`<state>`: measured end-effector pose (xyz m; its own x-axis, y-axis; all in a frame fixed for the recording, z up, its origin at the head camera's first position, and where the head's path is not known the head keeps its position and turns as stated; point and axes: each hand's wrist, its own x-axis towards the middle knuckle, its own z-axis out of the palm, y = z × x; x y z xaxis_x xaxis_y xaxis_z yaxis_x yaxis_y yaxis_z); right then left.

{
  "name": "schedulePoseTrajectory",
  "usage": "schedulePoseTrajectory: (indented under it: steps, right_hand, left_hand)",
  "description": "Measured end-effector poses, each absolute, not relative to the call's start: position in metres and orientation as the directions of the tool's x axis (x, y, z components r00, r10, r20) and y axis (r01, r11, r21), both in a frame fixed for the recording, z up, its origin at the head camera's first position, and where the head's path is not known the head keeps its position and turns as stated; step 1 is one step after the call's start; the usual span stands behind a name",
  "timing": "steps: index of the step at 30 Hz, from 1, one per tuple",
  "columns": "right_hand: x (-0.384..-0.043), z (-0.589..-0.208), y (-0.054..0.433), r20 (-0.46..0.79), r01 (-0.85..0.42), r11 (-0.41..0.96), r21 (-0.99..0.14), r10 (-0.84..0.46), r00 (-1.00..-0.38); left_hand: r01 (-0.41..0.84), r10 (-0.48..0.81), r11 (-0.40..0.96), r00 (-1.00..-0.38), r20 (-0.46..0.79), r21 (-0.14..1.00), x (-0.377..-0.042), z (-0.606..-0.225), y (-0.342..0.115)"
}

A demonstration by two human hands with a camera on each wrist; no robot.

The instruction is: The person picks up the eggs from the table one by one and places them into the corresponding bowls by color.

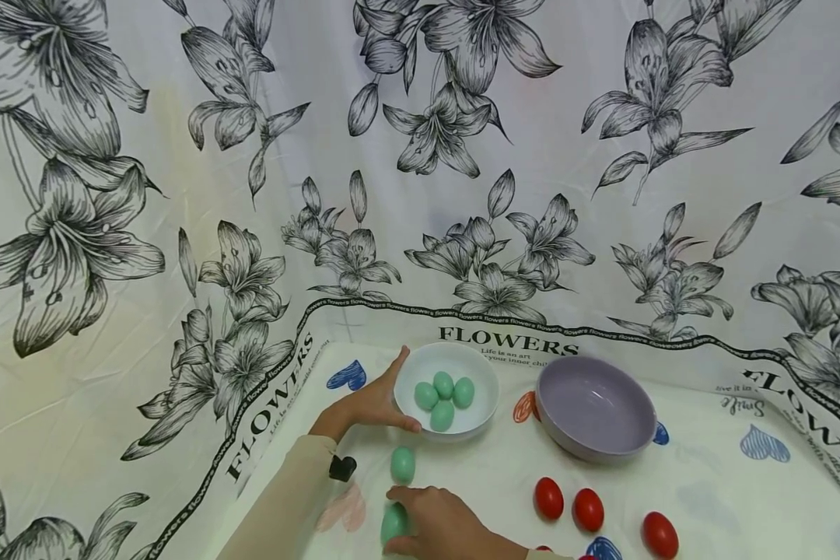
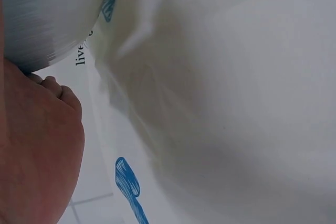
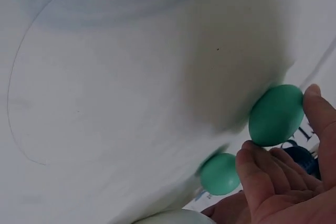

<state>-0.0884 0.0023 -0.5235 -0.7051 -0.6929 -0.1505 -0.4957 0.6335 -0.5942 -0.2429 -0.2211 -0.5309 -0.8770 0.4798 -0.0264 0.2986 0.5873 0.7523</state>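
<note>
A white bowl with several green eggs inside stands at the middle of the cloth. My left hand grips its left side, thumb and fingers spread along the wall; in the left wrist view the bowl fills the upper left corner. My right hand pinches a green egg between thumb and fingertips, at the cloth. Another green egg lies on the cloth between that hand and the bowl.
To the right of the white bowl stands a purple bowl. Several red eggs lie on the cloth in front of it, some cut off by the lower frame edge. A flower-printed curtain rises behind the bowls.
</note>
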Motion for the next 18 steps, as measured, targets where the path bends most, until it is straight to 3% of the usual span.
schedulePoseTrajectory:
  steps: [6, 18]
  right_hand:
    - [-0.0857, -0.5255, 0.0009, -0.136, -0.516, 0.634, -0.576, -0.697, -0.704]
    - [-0.0817, -0.5265, 0.0089, -0.18, -0.39, 0.592, -0.706, -0.682, -0.708]
  left_hand:
    - [0.3, 0.475, 0.586, -0.88, -0.019, 0.752, -0.2429, -0.5318, -0.2208]
    - [0.29, 0.468, 0.593, -0.883, -0.029, 0.751, -0.2413, -0.5324, -0.2208]
